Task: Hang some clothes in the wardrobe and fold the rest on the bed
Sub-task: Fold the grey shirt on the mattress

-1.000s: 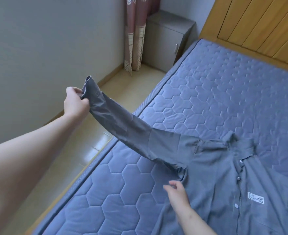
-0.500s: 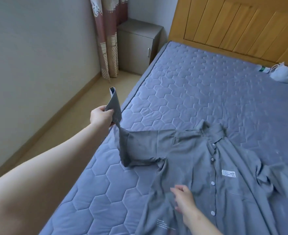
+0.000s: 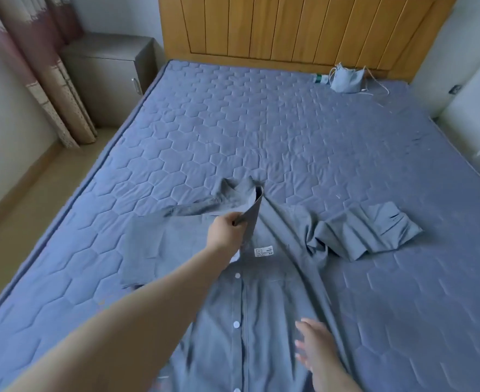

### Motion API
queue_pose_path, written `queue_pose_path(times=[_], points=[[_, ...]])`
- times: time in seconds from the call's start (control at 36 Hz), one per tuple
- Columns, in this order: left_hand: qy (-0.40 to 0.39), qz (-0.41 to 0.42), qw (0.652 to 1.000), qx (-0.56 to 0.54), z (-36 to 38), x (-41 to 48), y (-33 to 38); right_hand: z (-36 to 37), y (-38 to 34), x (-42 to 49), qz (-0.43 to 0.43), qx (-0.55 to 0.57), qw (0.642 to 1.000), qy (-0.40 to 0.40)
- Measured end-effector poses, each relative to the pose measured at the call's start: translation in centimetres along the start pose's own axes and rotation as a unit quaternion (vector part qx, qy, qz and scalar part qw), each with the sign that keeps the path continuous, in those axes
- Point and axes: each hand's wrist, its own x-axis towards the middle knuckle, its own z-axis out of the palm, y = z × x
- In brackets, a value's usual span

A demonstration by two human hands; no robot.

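Note:
A grey button-up shirt (image 3: 264,304) lies face up on the blue quilted mattress (image 3: 233,131), collar toward the headboard. My left hand (image 3: 227,233) grips the cuff end of its left sleeve (image 3: 251,216) and holds it over the chest, just above a white label. The sleeve is folded across the shirt's front. My right hand (image 3: 315,349) lies lower down on the shirt, right of the button line, fingers spread and blurred. The other sleeve (image 3: 366,233) sits crumpled out to the right.
A wooden headboard (image 3: 289,29) backs the bed. A small grey pouch with cords (image 3: 346,77) lies near it. A grey bedside cabinet (image 3: 105,75) and curtains (image 3: 43,80) stand at the left, with bare floor beside the bed. White furniture (image 3: 476,108) is at the right.
My left hand has carried the sleeve from out over the floor inward, across the shirt's chest. My right hand has slid down and right on the shirt. The view has swung right.

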Motion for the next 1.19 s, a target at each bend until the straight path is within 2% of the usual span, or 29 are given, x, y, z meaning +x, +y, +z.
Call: queue_pose_path(times=[0.19, 0.28, 0.36, 0.44, 0.61, 0.75, 0.86, 1.06, 1.19], points=[[-0.029, -0.035, 0.992, 0.114, 11.9, 0.2, -2.4, -9.7, 1.7, 6.4, 0.049, 0.054, 0.997, 0.002], [-0.141, -0.103, 0.975, 0.139, 15.6, 0.2, -4.1, -12.3, 3.1, 9.0, 0.07, 0.052, 0.996, -0.002], [-0.228, -0.188, 0.927, 0.233, 17.8, -0.1, -6.4, -13.8, 4.2, 11.1, 0.079, 0.048, 0.996, -0.007], [-0.223, -0.181, 0.894, 0.343, 18.9, -0.1, -7.8, -14.2, 4.3, 12.5, 0.084, 0.044, 0.995, -0.005], [-0.175, -0.142, 0.892, 0.392, 20.4, 1.5, -9.1, -13.7, 2.5, 16.0, 0.058, 0.049, 0.997, -0.002], [-0.127, -0.122, 0.914, 0.366, 22.3, 4.5, -10.3, -12.9, -0.1, 20.1, 0.048, 0.058, 0.997, -0.004], [-0.034, -0.22, 0.958, 0.179, 24.5, 7.9, -11.7, -11.7, -2.8, 24.7, 0.047, 0.081, 0.996, 0.001], [-0.068, -0.296, 0.943, 0.138, 26.5, 11.8, -15.8, -9.7, -7.5, 32.3, 0.093, 0.249, 0.964, 0.013], [-0.051, -0.312, 0.94, 0.131, 27.9, 12.4, -16.9, -9.1, -9.2, 35.2, 0.076, 0.366, 0.927, 0.03]])
